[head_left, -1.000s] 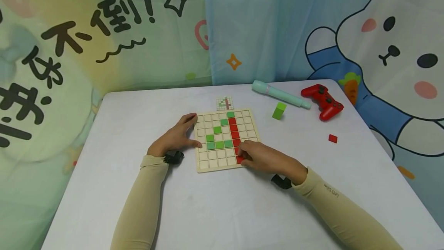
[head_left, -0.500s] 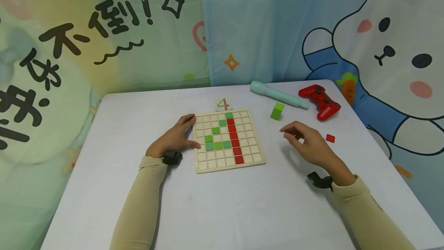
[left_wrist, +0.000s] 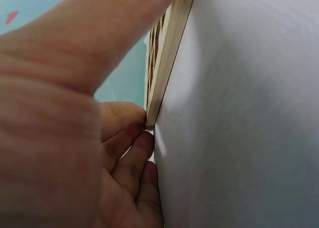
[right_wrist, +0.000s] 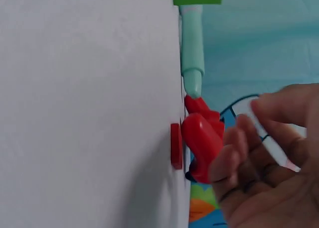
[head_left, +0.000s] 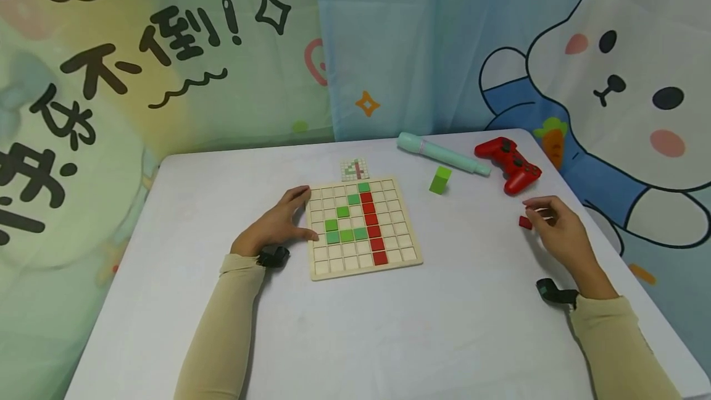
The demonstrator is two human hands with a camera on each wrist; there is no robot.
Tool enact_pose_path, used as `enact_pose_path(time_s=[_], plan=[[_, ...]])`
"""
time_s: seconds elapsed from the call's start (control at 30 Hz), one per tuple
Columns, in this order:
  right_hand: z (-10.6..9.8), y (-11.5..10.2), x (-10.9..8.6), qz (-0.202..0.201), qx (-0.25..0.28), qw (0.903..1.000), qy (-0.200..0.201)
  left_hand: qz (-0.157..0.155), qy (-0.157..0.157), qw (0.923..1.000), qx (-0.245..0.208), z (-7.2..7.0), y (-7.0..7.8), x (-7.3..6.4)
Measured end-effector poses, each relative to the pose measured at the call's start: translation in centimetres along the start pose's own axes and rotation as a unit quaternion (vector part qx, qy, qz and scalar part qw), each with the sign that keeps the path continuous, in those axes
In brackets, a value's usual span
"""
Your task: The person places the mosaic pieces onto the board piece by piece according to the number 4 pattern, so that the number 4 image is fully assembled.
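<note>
My left hand (head_left: 278, 221) rests against the left edge of a wooden grid board (head_left: 408, 255), thumb and fingers spread along it. In the left wrist view, fingertips (left_wrist: 134, 111) touch a corner of the board (left_wrist: 172, 54). Green tiles (head_left: 346, 236) and a column of red tiles (head_left: 373, 220) lie in the grid. At the right, my right hand (head_left: 563, 239) hovers beside a loose red tile (head_left: 524, 222), fingers loosely bent. The right wrist view has that red tile (right_wrist: 176, 146) on the table, apart from the right hand (right_wrist: 264, 163), which holds nothing visible.
A small pattern card (head_left: 354, 169) lies behind the board. Farther right are a green block (head_left: 440, 180), a mint-coloured tube (head_left: 443, 154) and a red game controller (head_left: 508, 164). A printed curtain (head_left: 383, 36) hangs behind the white table (head_left: 355, 338).
My right hand has left the lower end of the red column and moved right to the loose red tile. The left hand stays at the board's edge.
</note>
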State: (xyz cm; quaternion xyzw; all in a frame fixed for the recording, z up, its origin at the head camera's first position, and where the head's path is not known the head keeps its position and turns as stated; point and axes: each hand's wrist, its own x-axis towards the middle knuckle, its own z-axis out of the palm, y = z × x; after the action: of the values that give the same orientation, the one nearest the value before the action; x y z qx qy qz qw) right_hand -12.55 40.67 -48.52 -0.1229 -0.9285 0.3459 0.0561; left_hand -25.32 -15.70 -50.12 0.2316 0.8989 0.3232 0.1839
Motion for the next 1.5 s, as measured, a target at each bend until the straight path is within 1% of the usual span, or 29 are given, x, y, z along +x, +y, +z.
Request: enact_pose_path(time_s=[0.07, 0.23, 0.33, 0.53, 0.67, 0.77, 0.9, 1.1, 1.2, 1.3, 1.4, 1.5], plan=[[-0.1, 0.6, 0.3, 0.004, -0.010, 0.9997, -0.020, 0.001, 0.001, 1.0000, -0.001, -0.1, 0.0, 0.0], [0.0, 1.6, 0.8, -0.008, -0.034, 0.9976, -0.060, -0.002, 0.005, 1.0000, -0.005, -0.3, -0.1, -0.2], [0.0, 1.9, 0.9, -0.008, -0.037, 0.9965, -0.075, -0.002, 0.004, 1.0000, -0.005, -0.2, -0.2, -0.2], [-0.3, 2.2, 0.5, 0.018, -0.058, 0.9940, -0.091, -0.003, 0.000, 0.9999, -0.011, 0.0, 0.0, -0.1], [-0.6, 2.8, 0.3, 0.033, -0.075, 0.9923, -0.093, -0.005, -0.001, 0.9999, -0.011, 0.1, 0.2, -0.2], [-0.6, 3.2, 0.4, 0.039, -0.081, 0.9924, -0.085, -0.003, -0.001, 1.0000, -0.008, 0.0, 0.3, -0.1], [-0.6, 3.4, 0.7, 0.031, -0.079, 0.9934, -0.077, -0.003, 0.001, 1.0000, -0.007, -0.1, 0.4, -0.1], [-0.5, 3.4, 0.8, 0.018, -0.079, 0.9944, -0.069, -0.010, -0.001, 0.9999, -0.009, 0.0, 0.2, -0.1], [-0.5, 3.1, 0.7, 0.017, -0.085, 0.9937, -0.071, -0.009, 0.000, 0.9999, -0.011, 0.1, 0.0, -0.1], [-0.5, 2.1, 0.5, 0.010, -0.094, 0.9923, -0.079, -0.008, -0.001, 0.9999, -0.010, 0.2, -0.2, 0.0], [-0.5, 0.3, 0.4, -0.021, -0.101, 0.9908, -0.088, -0.007, -0.002, 0.9999, -0.011, 0.1, -0.1, -0.1], [-0.3, -2.5, 0.4, -0.064, -0.102, 0.9872, -0.105, -0.005, 0.001, 0.9999, -0.011, 0.0, 0.2, -0.2]])
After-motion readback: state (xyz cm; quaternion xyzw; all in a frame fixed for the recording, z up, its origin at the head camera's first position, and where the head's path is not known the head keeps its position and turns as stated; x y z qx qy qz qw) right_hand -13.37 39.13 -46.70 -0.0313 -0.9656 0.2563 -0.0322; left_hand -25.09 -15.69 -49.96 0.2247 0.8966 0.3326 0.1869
